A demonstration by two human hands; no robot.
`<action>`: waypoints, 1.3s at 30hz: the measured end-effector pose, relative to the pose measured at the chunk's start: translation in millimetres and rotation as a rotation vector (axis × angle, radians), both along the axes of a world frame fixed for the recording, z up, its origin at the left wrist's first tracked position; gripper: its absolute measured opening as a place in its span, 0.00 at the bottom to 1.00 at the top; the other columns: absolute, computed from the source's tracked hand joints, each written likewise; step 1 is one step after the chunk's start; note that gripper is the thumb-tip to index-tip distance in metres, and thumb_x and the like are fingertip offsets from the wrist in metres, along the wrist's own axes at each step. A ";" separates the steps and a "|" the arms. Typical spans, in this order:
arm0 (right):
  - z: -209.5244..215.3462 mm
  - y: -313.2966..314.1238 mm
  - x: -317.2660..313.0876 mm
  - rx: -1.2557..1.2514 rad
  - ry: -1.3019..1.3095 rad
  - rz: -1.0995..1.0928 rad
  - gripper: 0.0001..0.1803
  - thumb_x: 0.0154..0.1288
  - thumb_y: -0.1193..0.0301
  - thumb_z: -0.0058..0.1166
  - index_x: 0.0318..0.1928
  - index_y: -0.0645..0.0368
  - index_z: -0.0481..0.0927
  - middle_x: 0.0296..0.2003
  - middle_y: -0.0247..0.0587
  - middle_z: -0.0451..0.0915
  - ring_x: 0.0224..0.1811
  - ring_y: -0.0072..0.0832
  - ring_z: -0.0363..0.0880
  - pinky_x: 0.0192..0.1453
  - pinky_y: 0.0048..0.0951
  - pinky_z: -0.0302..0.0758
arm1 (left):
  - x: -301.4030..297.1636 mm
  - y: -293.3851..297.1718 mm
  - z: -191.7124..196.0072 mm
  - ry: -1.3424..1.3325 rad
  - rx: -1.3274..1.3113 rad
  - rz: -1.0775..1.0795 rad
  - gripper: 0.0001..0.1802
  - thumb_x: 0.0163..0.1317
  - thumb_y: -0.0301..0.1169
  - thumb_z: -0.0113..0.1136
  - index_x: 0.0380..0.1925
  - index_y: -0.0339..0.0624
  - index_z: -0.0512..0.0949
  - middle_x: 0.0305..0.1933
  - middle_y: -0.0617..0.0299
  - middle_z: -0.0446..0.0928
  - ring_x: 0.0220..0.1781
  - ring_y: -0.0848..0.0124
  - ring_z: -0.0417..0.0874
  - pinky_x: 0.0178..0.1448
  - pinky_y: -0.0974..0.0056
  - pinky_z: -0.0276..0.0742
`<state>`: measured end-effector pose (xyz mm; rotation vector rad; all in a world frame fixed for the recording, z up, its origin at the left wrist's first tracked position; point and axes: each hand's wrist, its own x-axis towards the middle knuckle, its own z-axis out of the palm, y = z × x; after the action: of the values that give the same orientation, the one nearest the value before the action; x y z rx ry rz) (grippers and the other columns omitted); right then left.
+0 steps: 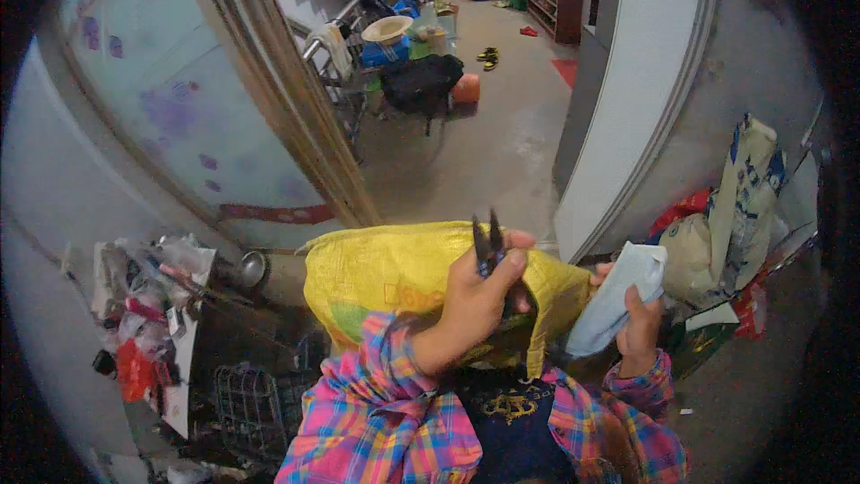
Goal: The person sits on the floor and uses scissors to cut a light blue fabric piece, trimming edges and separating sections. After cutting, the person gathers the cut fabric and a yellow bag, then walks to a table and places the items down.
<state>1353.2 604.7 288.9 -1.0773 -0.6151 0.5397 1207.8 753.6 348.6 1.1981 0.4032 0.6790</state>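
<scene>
A yellow woven sack with a green and orange print spreads in front of my body, its open edge folded toward me. My left hand is closed round a dark tool with two slim pointed jaws, like pliers or snips, pointing up and slightly apart. That hand overlaps the sack; whether its hidden fingers also grip the fabric I cannot tell. My right hand holds a pale blue folded piece, cloth-like, with the thumb on its near face. Fingertips show beyond its far side, beside the sack's right end.
A wire basket and a cluttered white board stand at the lower left. Bags pile up at the right wall. Ahead, a doorway leads to a hall with a black bag, shoes and a shelf.
</scene>
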 end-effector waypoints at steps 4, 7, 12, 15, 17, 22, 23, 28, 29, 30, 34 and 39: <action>29.8 62.6 13.4 -0.056 -0.366 -0.089 0.30 0.47 0.73 0.46 0.53 0.68 0.57 0.50 0.48 0.64 0.53 0.33 0.62 0.57 0.32 0.57 | 60.3 53.3 14.7 -0.014 -0.087 -0.216 0.11 0.58 0.30 0.46 0.39 0.36 0.68 0.23 0.66 0.67 0.16 0.79 0.69 0.21 0.76 0.65; 42.6 105.4 39.9 -0.164 -0.546 -0.120 0.31 0.45 0.75 0.48 0.53 0.67 0.56 0.50 0.46 0.63 0.54 0.31 0.60 0.58 0.31 0.56 | 89.7 92.7 14.8 -0.072 -0.110 -0.381 0.12 0.58 0.31 0.47 0.39 0.37 0.67 0.23 0.63 0.68 0.17 0.76 0.70 0.21 0.74 0.67; 29.6 193.8 87.6 -0.175 -0.115 0.263 0.22 0.52 0.73 0.50 0.48 0.65 0.63 0.38 0.39 0.70 0.43 0.29 0.69 0.49 0.29 0.65 | 137.6 169.1 0.6 -0.050 -0.157 -0.434 0.12 0.59 0.32 0.46 0.40 0.37 0.66 0.23 0.63 0.68 0.17 0.76 0.70 0.21 0.74 0.67; 22.2 232.7 132.7 -0.142 0.054 0.123 0.20 0.52 0.76 0.47 0.48 0.64 0.63 0.40 0.41 0.71 0.43 0.31 0.71 0.47 0.31 0.67 | 196.1 211.5 0.8 0.061 -0.189 -0.427 0.14 0.60 0.34 0.43 0.43 0.37 0.64 0.23 0.64 0.69 0.15 0.77 0.69 0.19 0.75 0.64; 26.0 256.8 173.2 -0.079 0.247 0.088 0.25 0.49 0.78 0.44 0.51 0.64 0.60 0.44 0.45 0.69 0.46 0.35 0.70 0.50 0.34 0.67 | 228.3 246.9 7.0 0.107 -0.174 -0.357 0.15 0.60 0.35 0.43 0.44 0.38 0.64 0.23 0.65 0.69 0.15 0.78 0.66 0.18 0.76 0.61; 35.4 309.1 267.1 -0.005 0.486 0.078 0.26 0.51 0.73 0.40 0.53 0.63 0.58 0.47 0.48 0.67 0.48 0.37 0.69 0.52 0.35 0.66 | 277.5 336.0 -3.8 0.344 -0.133 -0.026 0.14 0.59 0.36 0.44 0.44 0.45 0.65 0.19 0.71 0.63 0.14 0.83 0.58 0.15 0.78 0.53; 32.7 312.0 276.1 -0.031 0.533 0.097 0.25 0.51 0.72 0.39 0.53 0.63 0.58 0.47 0.48 0.67 0.48 0.36 0.69 0.52 0.34 0.67 | 274.8 351.2 -11.6 0.383 -0.176 0.035 0.14 0.59 0.36 0.44 0.44 0.45 0.65 0.19 0.72 0.62 0.14 0.83 0.57 0.15 0.77 0.52; -8.3 331.2 362.5 -0.091 0.364 -0.115 0.24 0.53 0.67 0.41 0.51 0.64 0.62 0.45 0.43 0.69 0.45 0.32 0.69 0.50 0.30 0.66 | 303.4 448.5 -56.6 0.375 -0.340 0.289 0.12 0.57 0.33 0.47 0.42 0.47 0.65 0.20 0.72 0.62 0.14 0.84 0.57 0.14 0.78 0.51; -17.2 336.5 380.4 -0.135 0.335 -0.145 0.24 0.53 0.66 0.42 0.50 0.64 0.63 0.45 0.43 0.69 0.45 0.32 0.69 0.50 0.30 0.65 | 310.2 469.1 -65.8 0.394 -0.334 0.312 0.12 0.57 0.33 0.47 0.42 0.47 0.65 0.20 0.72 0.62 0.14 0.84 0.57 0.14 0.78 0.51; -25.6 342.5 382.9 -0.172 0.291 -0.182 0.24 0.53 0.65 0.43 0.50 0.65 0.63 0.44 0.42 0.70 0.44 0.31 0.69 0.50 0.30 0.65 | 307.2 489.7 -75.7 0.391 -0.339 0.326 0.12 0.57 0.32 0.46 0.42 0.47 0.64 0.20 0.71 0.62 0.14 0.84 0.57 0.14 0.78 0.52; -31.9 397.1 414.9 -0.040 0.316 -0.314 0.24 0.54 0.64 0.44 0.49 0.65 0.65 0.44 0.42 0.70 0.45 0.30 0.69 0.51 0.29 0.64 | 350.9 580.1 -119.1 0.311 -0.314 0.375 0.11 0.57 0.31 0.45 0.41 0.47 0.61 0.22 0.69 0.62 0.14 0.82 0.57 0.15 0.77 0.53; -2.4 490.7 482.6 -0.025 0.344 -0.440 0.24 0.55 0.62 0.43 0.49 0.64 0.65 0.44 0.42 0.70 0.45 0.32 0.69 0.51 0.31 0.64 | 444.0 681.6 -151.3 0.441 -0.345 0.260 0.12 0.54 0.28 0.47 0.38 0.47 0.61 0.22 0.66 0.64 0.15 0.81 0.60 0.14 0.75 0.56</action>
<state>1835.8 1095.4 286.5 -1.0716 -0.0626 0.3351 1651.8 1435.2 197.3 0.9666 1.0177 0.5336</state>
